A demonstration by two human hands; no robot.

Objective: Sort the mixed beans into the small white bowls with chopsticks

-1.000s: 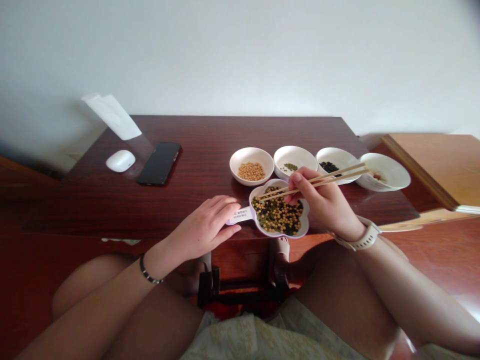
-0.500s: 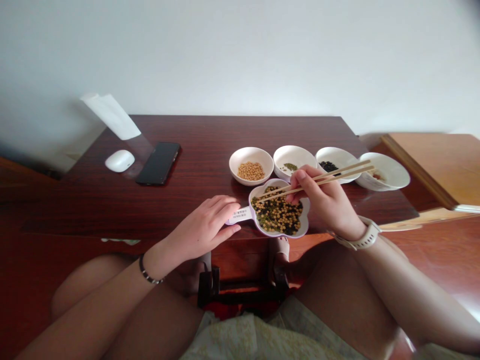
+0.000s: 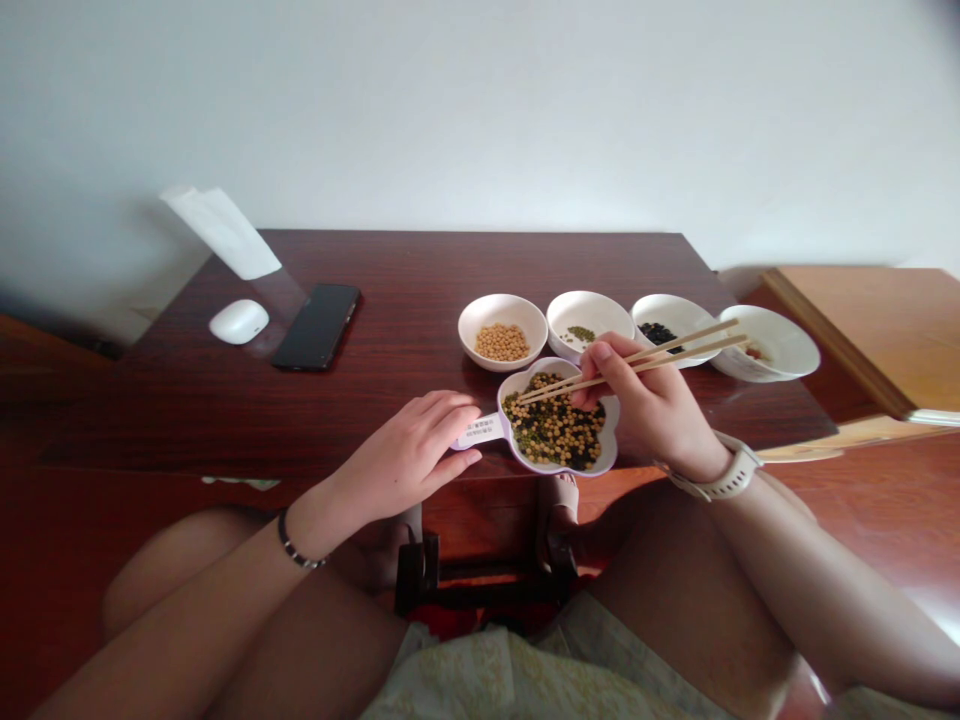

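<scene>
From where I'm watching through the head camera, my operator's right hand [image 3: 652, 405] holds a pair of pale wooden chopsticks [image 3: 637, 365], the fingers [image 3: 604, 352] pressed together around them. Their tips sit close together low over a mixed heap of yellow soybeans, green mung beans and black beans [image 3: 555, 425], near the left side of the white, lilac-rimmed, flower-shaped plastic dish [image 3: 559, 470]. I cannot tell whether a bean is clamped between them. Over the last second, little has changed: the right hand has shifted only slightly, and the chopsticks' upper ends have swung a little. The left hand [image 3: 409, 455] stays on the dish's flat white handle [image 3: 480, 430], its fingers [image 3: 450, 410] lying together across it. The dish sits on the dark reddish-brown wooden tabletop [image 3: 390, 290], just below a row of round white ceramic bowls: one of soybeans [image 3: 502, 342], one of mung beans [image 3: 580, 333], one of black beans [image 3: 658, 333], and a fourth [image 3: 787, 345] holding something small and reddish. Further left lie a black smartphone [image 3: 319, 327] and a white oval computer mouse [image 3: 238, 322].
</scene>
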